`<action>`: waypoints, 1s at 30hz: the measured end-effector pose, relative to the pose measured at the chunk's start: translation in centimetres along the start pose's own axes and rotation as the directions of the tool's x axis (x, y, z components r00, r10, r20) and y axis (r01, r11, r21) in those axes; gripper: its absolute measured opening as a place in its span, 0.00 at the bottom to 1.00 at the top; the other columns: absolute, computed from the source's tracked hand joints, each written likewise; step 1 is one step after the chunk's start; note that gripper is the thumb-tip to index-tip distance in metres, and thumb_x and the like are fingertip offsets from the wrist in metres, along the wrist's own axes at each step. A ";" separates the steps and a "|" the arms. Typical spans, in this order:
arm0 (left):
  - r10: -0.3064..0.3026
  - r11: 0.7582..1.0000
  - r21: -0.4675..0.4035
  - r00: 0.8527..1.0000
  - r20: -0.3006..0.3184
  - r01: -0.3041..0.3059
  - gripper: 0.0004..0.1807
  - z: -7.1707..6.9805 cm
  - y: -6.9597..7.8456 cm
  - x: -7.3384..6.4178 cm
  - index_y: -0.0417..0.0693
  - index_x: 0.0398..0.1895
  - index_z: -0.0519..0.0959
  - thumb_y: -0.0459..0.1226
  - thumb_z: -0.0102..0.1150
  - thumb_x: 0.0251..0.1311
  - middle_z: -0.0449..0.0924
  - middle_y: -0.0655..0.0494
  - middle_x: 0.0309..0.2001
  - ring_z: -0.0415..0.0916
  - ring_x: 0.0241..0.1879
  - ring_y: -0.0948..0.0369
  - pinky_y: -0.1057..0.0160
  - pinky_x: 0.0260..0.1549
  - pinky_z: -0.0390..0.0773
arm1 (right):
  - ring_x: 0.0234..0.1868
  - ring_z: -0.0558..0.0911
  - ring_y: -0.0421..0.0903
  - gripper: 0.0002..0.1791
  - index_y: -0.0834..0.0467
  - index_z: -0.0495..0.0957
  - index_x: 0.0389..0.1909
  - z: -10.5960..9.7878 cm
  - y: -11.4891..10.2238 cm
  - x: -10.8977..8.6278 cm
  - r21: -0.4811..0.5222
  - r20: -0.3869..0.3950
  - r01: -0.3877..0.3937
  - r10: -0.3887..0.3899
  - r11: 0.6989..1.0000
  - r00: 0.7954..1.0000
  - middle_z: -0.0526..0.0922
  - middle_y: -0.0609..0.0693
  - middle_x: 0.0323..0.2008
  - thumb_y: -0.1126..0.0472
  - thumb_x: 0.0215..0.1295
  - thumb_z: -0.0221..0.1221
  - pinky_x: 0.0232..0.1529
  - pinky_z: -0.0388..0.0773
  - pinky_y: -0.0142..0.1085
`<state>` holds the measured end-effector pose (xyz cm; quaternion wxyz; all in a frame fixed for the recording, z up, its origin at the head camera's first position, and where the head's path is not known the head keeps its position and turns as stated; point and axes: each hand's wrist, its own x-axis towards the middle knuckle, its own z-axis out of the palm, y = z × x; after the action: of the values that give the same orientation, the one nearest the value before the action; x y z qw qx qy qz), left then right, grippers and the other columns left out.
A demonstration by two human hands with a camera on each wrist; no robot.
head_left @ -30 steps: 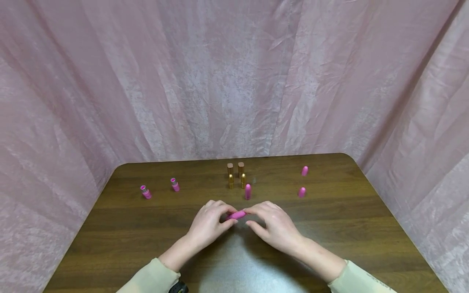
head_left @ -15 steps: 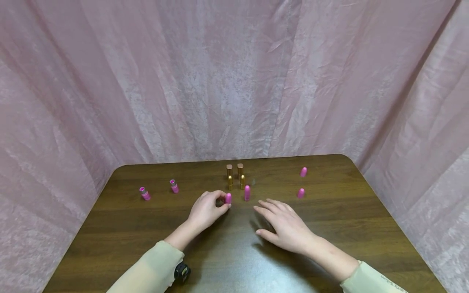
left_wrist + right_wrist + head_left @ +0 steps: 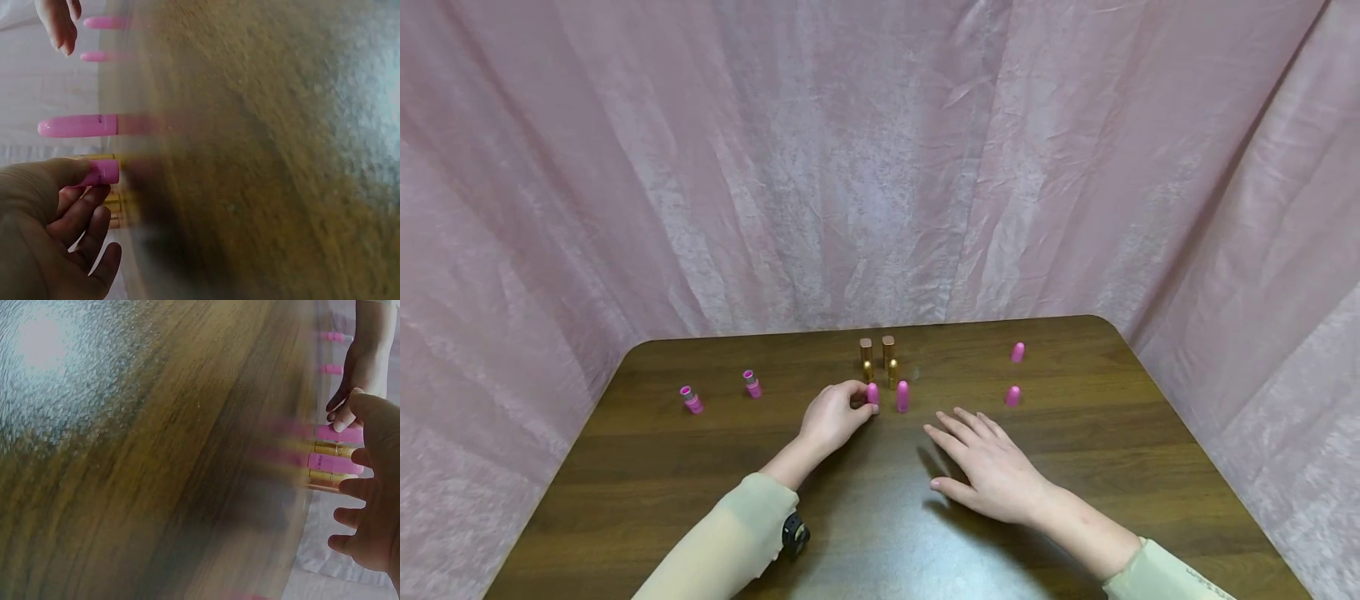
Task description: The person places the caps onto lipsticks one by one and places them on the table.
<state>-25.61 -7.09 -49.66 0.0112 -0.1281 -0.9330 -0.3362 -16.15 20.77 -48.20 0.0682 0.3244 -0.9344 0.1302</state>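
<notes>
With thumb and fingertips, my left hand (image 3: 831, 417) pinches a closed pink lipstick (image 3: 872, 393) upright. In the left wrist view the lower end of that lipstick (image 3: 107, 172) shows close over the table, its upper part hidden by my fingers. Just to its right stands a second closed pink lipstick (image 3: 903, 397). Behind the pair are two gold lipsticks (image 3: 892, 374), the left one partly covered by the held lipstick. My right hand (image 3: 992, 471) hovers palm down over the table at the right, fingers spread and holding nothing.
Two rose-gold square tubes (image 3: 889, 348) stand behind the gold ones. At the left are two uncapped pink lipstick bases (image 3: 691, 400) with silver collars; at the right, two pink caps (image 3: 1012, 396). Pink curtains (image 3: 880, 167) surround the wooden table (image 3: 1112, 450).
Both hands were at the pink lipstick; the right hand has let go and drawn back right. The left hand has turned the lipstick upright and carried it forward beside the other pink one.
</notes>
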 end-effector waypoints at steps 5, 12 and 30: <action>-0.001 1.000 -0.006 1.000 -0.010 0.001 0.11 0.4 -0.4 0.2 0.52 0.45 0.86 0.42 0.72 0.60 0.87 0.63 0.40 0.83 0.43 0.61 0.54 0.44 0.79 | 0.77 0.60 0.58 0.42 0.51 0.67 0.76 0.1 0.2 -0.1 -0.002 0.006 -0.003 0.003 1.000 1.000 0.65 0.53 0.75 0.35 0.67 0.62 0.75 0.51 0.57; -0.032 0.999 0.001 0.999 -0.025 0.032 0.23 0.6 -1.0 -0.4 0.53 0.55 0.83 0.49 0.73 0.59 0.86 0.62 0.46 0.81 0.47 0.59 0.53 0.48 0.78 | 0.77 0.60 0.58 0.41 0.52 0.67 0.76 0.3 0.6 -0.2 -0.009 0.008 -0.005 0.005 1.000 1.000 0.65 0.54 0.75 0.35 0.67 0.62 0.74 0.52 0.58; 0.262 0.911 0.327 0.965 0.014 -0.252 0.51 -2.8 0.6 -5.0 0.57 0.84 0.48 0.64 0.57 0.65 0.45 0.47 0.82 0.45 0.79 0.48 0.42 0.74 0.48 | 0.77 0.58 0.60 0.40 0.53 0.69 0.74 -1.4 4.1 -1.6 -0.055 -0.018 -0.078 0.077 0.995 0.997 0.64 0.56 0.76 0.38 0.67 0.64 0.73 0.54 0.61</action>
<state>-20.86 -9.55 -47.62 0.0903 -0.2409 -0.9504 -0.1750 -17.42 25.19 -47.98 0.0796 0.2850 -0.9490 0.1091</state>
